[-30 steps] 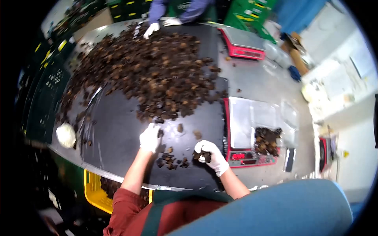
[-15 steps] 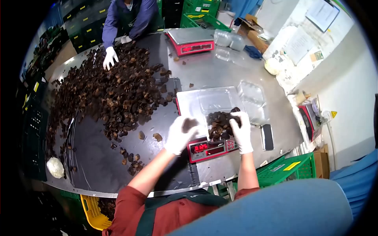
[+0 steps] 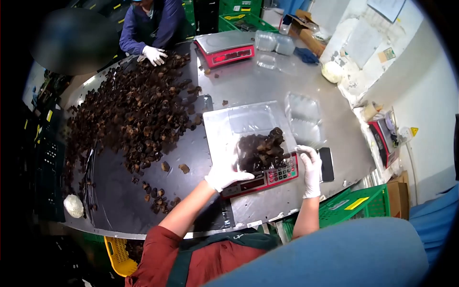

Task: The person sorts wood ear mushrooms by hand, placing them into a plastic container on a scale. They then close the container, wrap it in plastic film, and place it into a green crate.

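Note:
A clear plastic box [image 3: 254, 125] with its lid folded back rests on the red-framed weighing scale [image 3: 240, 190]. Dark brown wood ear mushrooms [image 3: 263, 150] are heaped in its near half. My gloved left hand [image 3: 224, 173] is at the box's near left corner, thumb stretched out along the front edge over the scale's display and fingers along the side. My gloved right hand [image 3: 310, 170] hovers just right of the scale's keypad, fingers loosely bent and apart from the thumb, holding nothing visible.
A big mushroom pile [image 3: 138, 110] covers the table's left. A co-worker's gloved hand [image 3: 154, 55] is at its far edge. Empty clear boxes [image 3: 304, 117] and a phone [image 3: 326, 165] lie right of the scale; a second scale [image 3: 224, 48] stands behind.
My right hand has left the mushrooms and moved right, off the box. My left hand has come down to the box's near left corner. The co-worker's hand has drawn back from the pile.

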`<move>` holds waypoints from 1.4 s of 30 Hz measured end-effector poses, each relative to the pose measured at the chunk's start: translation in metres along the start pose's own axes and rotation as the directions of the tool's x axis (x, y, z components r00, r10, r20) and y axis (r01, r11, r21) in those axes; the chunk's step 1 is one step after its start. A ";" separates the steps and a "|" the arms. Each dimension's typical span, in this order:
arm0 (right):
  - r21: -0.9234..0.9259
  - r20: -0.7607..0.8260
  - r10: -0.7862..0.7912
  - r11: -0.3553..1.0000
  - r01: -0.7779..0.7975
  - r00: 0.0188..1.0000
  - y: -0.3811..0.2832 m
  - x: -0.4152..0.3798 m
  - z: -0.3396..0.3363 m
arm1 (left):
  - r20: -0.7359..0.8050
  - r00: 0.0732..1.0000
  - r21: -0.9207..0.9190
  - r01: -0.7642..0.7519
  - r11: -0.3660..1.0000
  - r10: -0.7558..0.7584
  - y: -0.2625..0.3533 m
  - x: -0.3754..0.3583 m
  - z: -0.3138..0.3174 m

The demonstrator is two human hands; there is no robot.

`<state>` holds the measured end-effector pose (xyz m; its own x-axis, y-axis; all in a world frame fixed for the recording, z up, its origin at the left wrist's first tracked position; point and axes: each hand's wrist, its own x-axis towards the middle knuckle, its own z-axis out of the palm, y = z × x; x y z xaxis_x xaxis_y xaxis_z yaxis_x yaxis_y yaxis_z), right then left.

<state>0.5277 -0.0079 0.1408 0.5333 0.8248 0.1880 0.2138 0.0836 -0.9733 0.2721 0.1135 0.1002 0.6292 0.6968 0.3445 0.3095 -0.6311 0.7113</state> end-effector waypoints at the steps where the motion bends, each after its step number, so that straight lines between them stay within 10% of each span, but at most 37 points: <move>1: 0.004 0.000 -0.002 1.000 0.002 1.000 0.008 0.001 -0.004 | -0.022 0.997 -0.017 0.069 0.997 -0.070 -0.004 -0.010 -0.005; 6: 0.032 -0.044 0.002 0.999 -0.001 0.999 0.033 0.003 -0.013 | -0.298 0.943 0.003 0.155 0.988 -0.147 -0.048 -0.049 -0.025; 14: -0.116 -0.002 0.102 0.988 -0.102 0.995 0.041 0.001 0.019 | -0.304 0.939 0.032 0.179 0.983 -0.160 -0.019 -0.064 -0.041; 18: -0.053 0.015 0.106 0.993 -0.105 0.994 0.030 -0.004 0.034 | -0.180 0.936 -0.367 0.221 0.904 -0.302 -0.011 -0.076 -0.025; 27: -0.424 0.080 -0.260 0.865 0.269 0.962 -0.008 0.008 0.070 | -0.133 0.988 0.309 -0.036 0.950 0.080 0.023 -0.050 -0.028; 34: -0.647 0.364 -0.372 0.559 0.519 0.854 -0.009 0.024 0.086 | -0.144 0.981 0.330 -0.078 0.941 0.131 0.009 -0.042 -0.018; 38: -0.613 0.138 -0.512 0.629 0.479 0.848 -0.026 0.028 0.071 | -0.259 0.965 0.148 0.002 0.989 0.037 0.007 -0.055 -0.032; 42: -0.302 -0.086 -0.334 0.906 0.295 0.939 -0.027 0.023 0.058 | -0.387 0.909 0.010 0.174 0.985 -0.156 -0.001 -0.074 -0.049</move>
<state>0.4870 0.0415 0.1643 0.4991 0.6983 0.5130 0.5985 0.1503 -0.7869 0.1903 0.0790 0.1041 0.2475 0.8638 0.4389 0.4211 -0.5038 0.7542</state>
